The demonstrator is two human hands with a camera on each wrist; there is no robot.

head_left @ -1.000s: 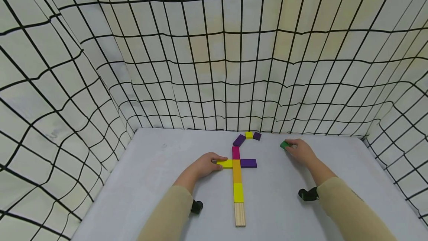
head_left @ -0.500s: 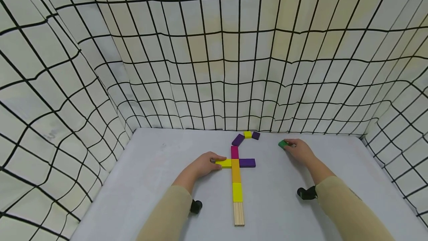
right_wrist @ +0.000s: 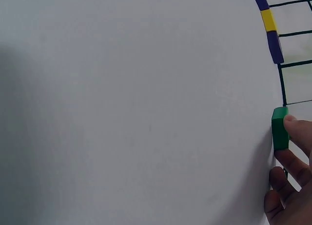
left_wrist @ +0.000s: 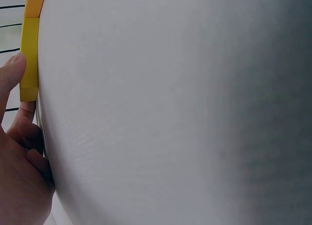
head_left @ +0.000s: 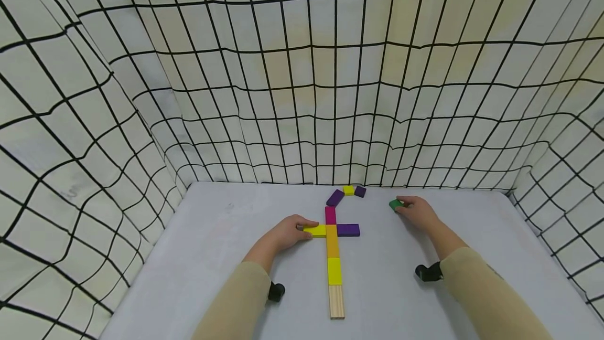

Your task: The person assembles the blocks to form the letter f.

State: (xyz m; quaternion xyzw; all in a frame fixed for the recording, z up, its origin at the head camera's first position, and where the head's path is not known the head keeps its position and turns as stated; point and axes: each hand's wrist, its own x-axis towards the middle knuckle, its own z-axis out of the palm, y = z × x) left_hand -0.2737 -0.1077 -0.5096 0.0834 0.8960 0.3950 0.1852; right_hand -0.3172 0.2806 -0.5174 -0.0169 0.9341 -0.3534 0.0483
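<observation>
My left hand point(head_left: 289, 232) pinches a yellow block point(head_left: 315, 231), thumb on one long side and fingers on the other. This block's right end meets an orange block point(head_left: 332, 240), and a purple block point(head_left: 348, 230) lies against the opposite side. A magenta block point(head_left: 330, 215) tops the orange one; below it run a second yellow block point(head_left: 334, 272) and a bare-wood block point(head_left: 337, 302). On the right, a green block point(right_wrist: 280, 129) is held between thumb and fingers of my right hand point(head_left: 419, 212), at or just above the table.
Beyond the magenta block, a tilted purple block point(head_left: 335, 198), a small yellow block point(head_left: 348, 190) and another purple block point(head_left: 360, 191) form a curve near the back edge. White table point(head_left: 203, 277) surrounds the blocks. Black netting point(head_left: 306, 117) hangs over pale walls behind it.
My right hand has shifted slightly left with the green block, nearer the curve of blocks. The left hand stays on its yellow block, and the other blocks keep their arrangement.
</observation>
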